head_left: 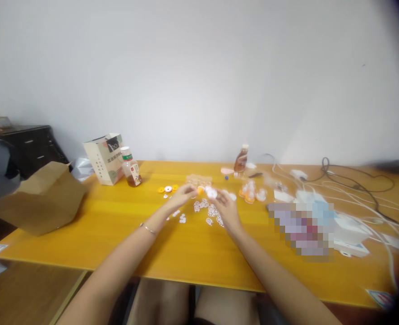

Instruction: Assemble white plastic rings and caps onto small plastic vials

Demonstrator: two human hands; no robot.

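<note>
My left hand (185, 194) is above the middle of the table, its fingertips pinched on a small orange piece (200, 190). Facing it, my right hand (227, 206) grips a white round piece (212, 193) between thumb and fingers. The two pieces are very close together; blur hides whether they touch. Beneath the hands lie several flat white cut-out pieces (213, 211). Small white discs (182, 219) are scattered below my left hand. Beyond that hand sits a row of orange and white rings (168, 189). Orange and white round parts (249, 192) are heaped right of my right hand.
A paper bag (103, 160) and a labelled jar (130, 169) stand at the back left, a brown bottle (241, 159) at the back. White cables (351, 192) and boxes (351, 228) crowd the right side. A brown bag (47, 196) overlaps the left table edge.
</note>
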